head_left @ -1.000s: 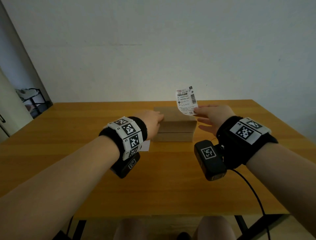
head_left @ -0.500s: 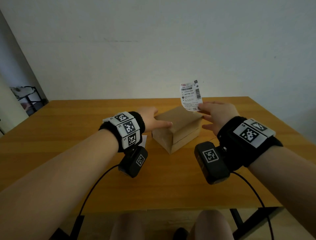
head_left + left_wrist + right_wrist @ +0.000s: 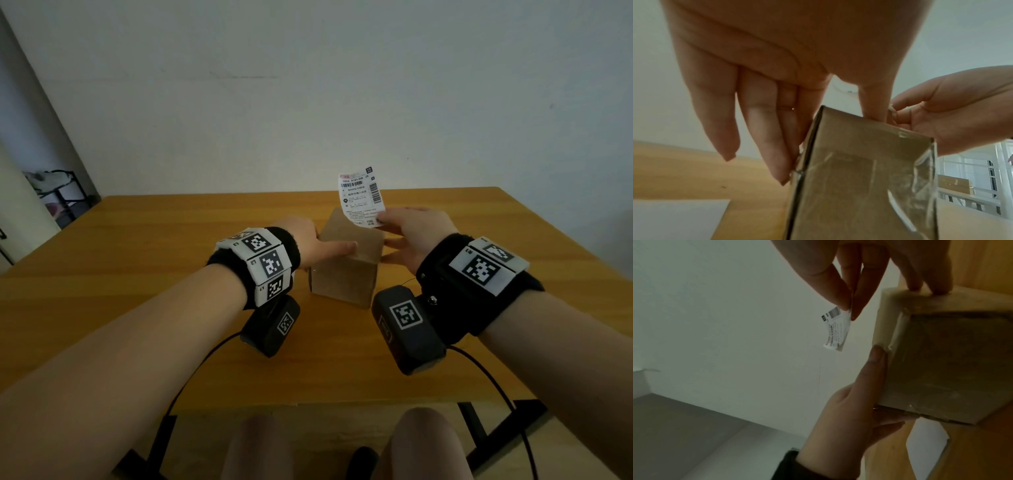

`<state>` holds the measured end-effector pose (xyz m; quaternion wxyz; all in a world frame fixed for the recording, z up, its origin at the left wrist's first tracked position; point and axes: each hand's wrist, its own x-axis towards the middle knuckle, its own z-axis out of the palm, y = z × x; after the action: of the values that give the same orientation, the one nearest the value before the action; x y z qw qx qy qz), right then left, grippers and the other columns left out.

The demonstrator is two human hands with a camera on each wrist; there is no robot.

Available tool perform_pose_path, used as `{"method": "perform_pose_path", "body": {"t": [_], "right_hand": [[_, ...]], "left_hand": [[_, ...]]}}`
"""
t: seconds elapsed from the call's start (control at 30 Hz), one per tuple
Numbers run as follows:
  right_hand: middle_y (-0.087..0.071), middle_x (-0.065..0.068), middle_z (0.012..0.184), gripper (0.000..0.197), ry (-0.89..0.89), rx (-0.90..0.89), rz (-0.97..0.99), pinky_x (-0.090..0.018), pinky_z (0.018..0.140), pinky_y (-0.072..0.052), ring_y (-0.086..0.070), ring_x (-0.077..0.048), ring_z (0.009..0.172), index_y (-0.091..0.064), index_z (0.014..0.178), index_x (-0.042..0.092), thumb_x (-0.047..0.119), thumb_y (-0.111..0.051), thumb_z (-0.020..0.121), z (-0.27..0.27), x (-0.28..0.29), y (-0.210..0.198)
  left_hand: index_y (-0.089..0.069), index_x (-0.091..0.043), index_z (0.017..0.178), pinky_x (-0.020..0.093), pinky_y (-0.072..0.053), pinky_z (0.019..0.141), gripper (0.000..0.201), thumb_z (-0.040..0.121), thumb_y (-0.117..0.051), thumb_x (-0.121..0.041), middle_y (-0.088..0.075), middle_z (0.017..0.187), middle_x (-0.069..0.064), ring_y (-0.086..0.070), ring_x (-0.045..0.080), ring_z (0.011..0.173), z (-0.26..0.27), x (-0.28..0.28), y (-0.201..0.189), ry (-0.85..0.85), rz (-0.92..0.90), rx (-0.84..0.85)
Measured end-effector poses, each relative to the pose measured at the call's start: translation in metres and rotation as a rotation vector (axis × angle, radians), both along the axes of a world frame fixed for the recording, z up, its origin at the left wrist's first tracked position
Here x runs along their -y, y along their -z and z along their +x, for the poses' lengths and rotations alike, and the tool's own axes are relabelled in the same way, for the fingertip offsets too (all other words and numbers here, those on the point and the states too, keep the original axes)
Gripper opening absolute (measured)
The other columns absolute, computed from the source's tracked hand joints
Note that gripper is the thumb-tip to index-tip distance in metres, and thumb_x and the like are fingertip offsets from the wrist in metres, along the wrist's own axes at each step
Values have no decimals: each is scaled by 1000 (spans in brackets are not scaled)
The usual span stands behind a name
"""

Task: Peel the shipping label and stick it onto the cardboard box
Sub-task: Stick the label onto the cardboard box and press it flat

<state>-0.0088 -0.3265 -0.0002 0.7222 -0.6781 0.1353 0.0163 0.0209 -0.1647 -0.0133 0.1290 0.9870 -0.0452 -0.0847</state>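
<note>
A brown cardboard box (image 3: 346, 270) with clear tape on its end stands on the wooden table (image 3: 154, 274), narrow end toward me. My left hand (image 3: 329, 246) grips its left top edge, thumb on top and fingers down the side, as the left wrist view shows on the box (image 3: 859, 178). My right hand (image 3: 383, 221) pinches the bottom edge of the white shipping label (image 3: 361, 197) between thumb and forefinger, upright above the box's far right corner. Its other fingers touch the box's right side. In the right wrist view the label (image 3: 836, 331) curls free beside the box (image 3: 941, 361).
A white backing sheet (image 3: 674, 216) lies flat on the table left of the box, also seen as the backing sheet (image 3: 927, 439) in the right wrist view. A bare wall stands behind the table. A black rack (image 3: 58, 192) is far left. Cables hang over the front edge.
My left hand has turned the box from broadside to end-on toward me. The right hand has kept the label pinched and now touches the box's right side.
</note>
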Motion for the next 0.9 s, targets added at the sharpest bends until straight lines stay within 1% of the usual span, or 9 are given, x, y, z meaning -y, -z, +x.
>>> {"method": "perform_pose_path", "body": {"t": [0.07,0.2,0.33,0.47,0.57,0.67,0.77,0.83,0.9], "right_hand": [[-70,-15,108,6,29,27,66,-57,91,-49,-60,-35,110,-63,91,8,6,-62,85,2,-1,2],[-70,-17,106,7,16,103,63,-49,92,-52,-65,-28,104,-58,81,7,3,-59,87,1,1,6],[-70,-11,93,13,23,198,44,-40,88,-54,-66,-22,94,-58,75,8,2,-59,87,2,2,7],[-70,-14,100,12,23,244,-11,-34,73,-54,-65,-26,96,-63,74,13,6,-63,85,4,1,10],[-70,-16,103,16,22,242,-2,-31,67,-51,-64,-28,96,-63,71,15,5,-64,84,4,2,16],[-70,-17,103,16,20,254,25,-34,71,-52,-64,-30,99,-63,70,15,4,-65,82,4,4,19],[-71,-17,102,12,22,268,0,-39,80,-54,-65,-31,100,-65,71,14,6,-68,80,6,5,19],[-73,-14,99,8,30,277,-50,-41,86,-55,-67,-29,99,-67,71,14,11,-71,77,6,6,20],[-74,-9,94,10,44,274,-124,-34,80,-56,-68,-23,92,-67,71,16,19,-74,76,4,7,21]], "left_hand": [[-68,-13,102,29,-46,64,67,80,-41,-70,-71,92,10,-66,24,84,-2,-2,-1,0,-50,9],[-65,-14,116,38,-55,89,60,80,-51,-61,-70,108,6,-65,23,98,-1,-7,1,-19,-216,12],[-59,-12,120,32,-52,81,66,72,-66,-56,-67,113,1,-62,18,96,-5,-6,0,-48,-292,94],[-43,-14,130,31,-47,79,86,61,-78,-51,-63,117,2,-60,19,102,-10,-3,3,-112,-354,141],[-15,-17,148,34,-46,90,117,57,-83,-46,-54,135,7,-55,23,118,-11,0,2,-95,-392,165],[11,-24,150,37,-36,106,137,55,-86,-39,-28,155,5,-37,24,138,-11,0,-3,-1,-396,204],[3,-32,150,43,-36,110,134,51,-88,-37,-26,153,2,-30,22,140,-9,2,-4,114,-347,246],[-9,-33,148,42,-45,102,126,51,-88,-33,-36,146,-1,-40,21,131,-8,3,-5,153,-361,242],[-14,-31,146,33,-48,92,119,53,-88,-30,-43,140,-2,-52,18,112,-6,2,-8,157,-369,229]]}}
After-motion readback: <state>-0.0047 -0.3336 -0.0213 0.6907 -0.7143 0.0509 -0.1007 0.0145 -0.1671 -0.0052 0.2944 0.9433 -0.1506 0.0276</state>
